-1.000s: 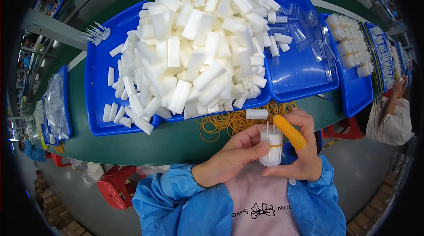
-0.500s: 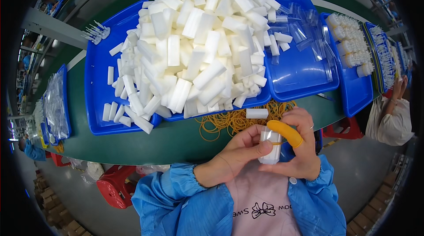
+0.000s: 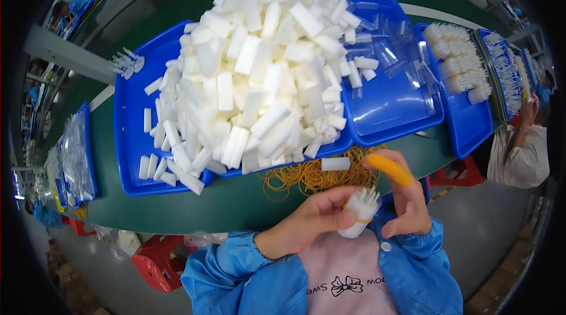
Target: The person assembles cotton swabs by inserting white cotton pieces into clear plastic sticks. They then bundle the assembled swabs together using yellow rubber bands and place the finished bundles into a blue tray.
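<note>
My left hand [image 3: 315, 216] pinches a small white pronged bundle [image 3: 357, 221] between thumb and fingers. Thin white prongs stick up from its top, and a yellowish rubber band circles its middle. Just right of it is my right hand [image 3: 408, 206], its fingers apart and holding nothing. A yellow finger cot [image 3: 389, 169] covers one of its fingers. Beyond the hands lies a tangle of tan rubber bands [image 3: 295, 178], with a single white foam block [image 3: 335, 164] on it.
A large heap of white foam blocks [image 3: 259, 79] fills the blue trays [image 3: 132, 138] ahead. Clear plastic sleeves [image 3: 389, 53] lie in the tray at right, beside another tray of pronged white parts [image 3: 457, 58]. A red stool [image 3: 158, 262] stands left; a person's arm [image 3: 523, 129] shows far right.
My right hand has come off the bundle and opened. The bundle, still in my left hand, has tilted so its prongs show. The whole view has shifted slightly.
</note>
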Demonstrator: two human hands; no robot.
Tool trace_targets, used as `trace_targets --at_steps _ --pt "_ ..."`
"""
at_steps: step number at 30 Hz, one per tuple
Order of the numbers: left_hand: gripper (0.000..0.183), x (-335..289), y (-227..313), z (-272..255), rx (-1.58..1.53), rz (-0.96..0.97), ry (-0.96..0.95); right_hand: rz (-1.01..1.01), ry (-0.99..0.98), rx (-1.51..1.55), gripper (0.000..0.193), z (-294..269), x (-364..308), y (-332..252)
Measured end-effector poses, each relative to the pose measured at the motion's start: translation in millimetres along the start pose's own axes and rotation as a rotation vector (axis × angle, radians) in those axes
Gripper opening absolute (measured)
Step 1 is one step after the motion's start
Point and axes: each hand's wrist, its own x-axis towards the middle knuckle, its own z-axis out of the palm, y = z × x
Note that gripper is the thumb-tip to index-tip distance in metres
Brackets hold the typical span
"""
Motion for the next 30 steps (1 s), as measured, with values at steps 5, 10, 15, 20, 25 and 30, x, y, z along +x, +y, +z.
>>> trace_targets --at_steps 5,10,15,20,25,30 --pt "0.065 1.0 7.4 12.3 0.139 -0.161 -0.009 -0.004 -0.22 -0.033 0.061 -8.3 -4.1 -0.3" --pt "0.062 -20.3 24.0 17.9 0.725 0.325 0.064 -0.002 0.521 0.037 0.053 -52.9 -30.2 -17.4" --pt "0.045 -93.2 48.1 33.1 0.774 0.693 0.416 -0.153 1.1 -0.297 0.054 -138.0 -37.3 6.7" --pt "0.036 -129.0 85.9 6.0 0.925 0.952 0.718 -0.087 1.182 -1.102 0.047 -201.8 -33.6 30.0" --pt "0.024 -157.8 139.2 -49.3 0.834 0.985 0.852 0.036 1.207 -1.207 0.049 -241.6 -28.6 49.3" --pt "0.019 -160.3 176.4 -86.4 0.824 0.968 1.081 -0.004 1.29 -0.903 0.05 -255.8 -26.8 69.8"
